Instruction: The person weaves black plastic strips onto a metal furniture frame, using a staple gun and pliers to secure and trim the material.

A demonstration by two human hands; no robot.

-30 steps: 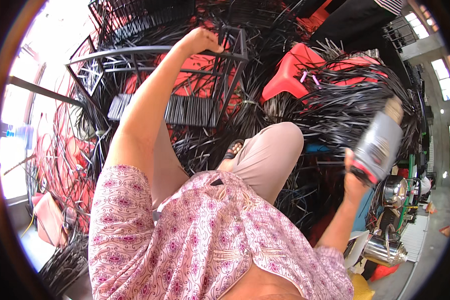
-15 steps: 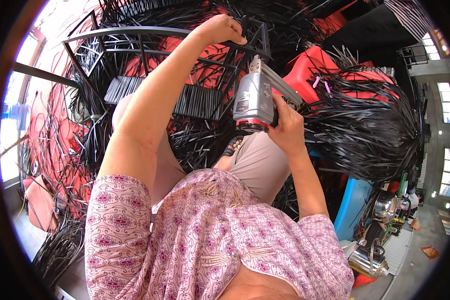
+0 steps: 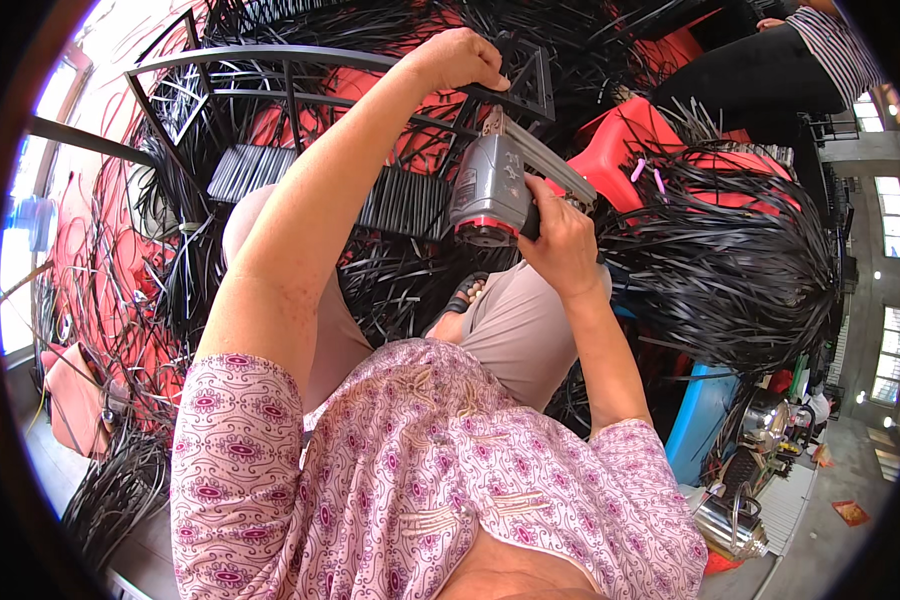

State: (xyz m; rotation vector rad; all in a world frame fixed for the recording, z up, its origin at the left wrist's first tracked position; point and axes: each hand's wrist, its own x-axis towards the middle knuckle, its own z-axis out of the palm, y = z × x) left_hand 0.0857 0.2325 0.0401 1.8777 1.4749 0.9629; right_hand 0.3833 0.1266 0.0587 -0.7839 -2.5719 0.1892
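In my right hand (image 3: 562, 235) is a grey pneumatic nail gun (image 3: 490, 185) with a red ring at its near end. My fingers wrap round its grip, and its nose points away from me at the bars of a black frame (image 3: 370, 62). My left hand (image 3: 460, 62) is closed at the frame's right end, its fingertips curled down beside a bar. What they pinch, if anything, blends into the black behind. Dark strips are wound side by side into a panel (image 3: 400, 203) on the frame's near side.
Black strips (image 3: 740, 270) lie in a big bundle at the right, partly over a red plastic stool (image 3: 620, 150). More strips tangle on red sheeting at the left, near a pink bag (image 3: 75, 400). Metal flasks (image 3: 730, 520) stand lower right. Another person's striped sleeve (image 3: 835, 50) shows upper right.
The nail gun and my right hand have shifted slightly left and tilted. My left hand has moved a little right along the frame. The other person's hand has come into view.
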